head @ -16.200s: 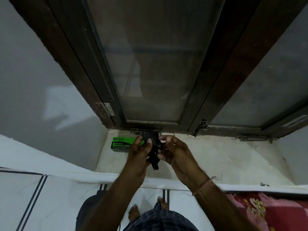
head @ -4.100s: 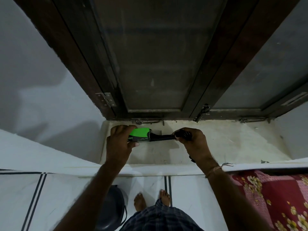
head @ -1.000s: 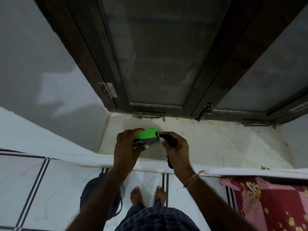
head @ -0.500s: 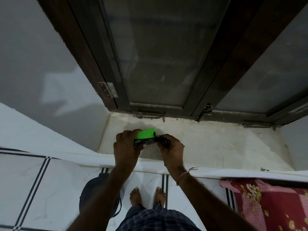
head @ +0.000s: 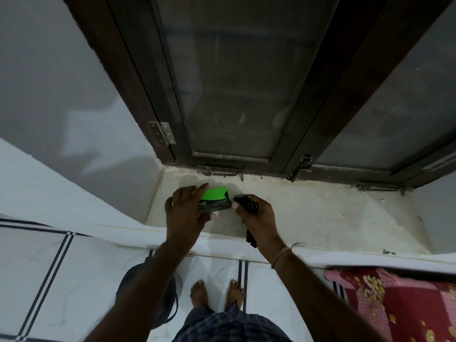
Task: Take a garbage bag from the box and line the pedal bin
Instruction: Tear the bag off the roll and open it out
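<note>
A green and black garbage bag box (head: 217, 198) lies on the pale window sill (head: 320, 213). My left hand (head: 185, 213) grips its left part from above. My right hand (head: 256, 213) is closed on a black garbage bag (head: 246, 204) at the box's right end; a strip of the bag hangs below my wrist at the sill's edge. The dark pedal bin (head: 167, 302) stands on the floor below, mostly hidden behind my left forearm.
A dark wooden window frame (head: 320, 95) with frosted panes rises behind the sill, with a metal hook latch (head: 224, 173) at its base. A red floral cloth (head: 394, 302) lies at the lower right. White tiled wall and floor surround my bare feet.
Both hands and the box have stayed near the same spot on the sill. My right hand still holds the black bag against the box's right end, slightly further right than half a second ago.
</note>
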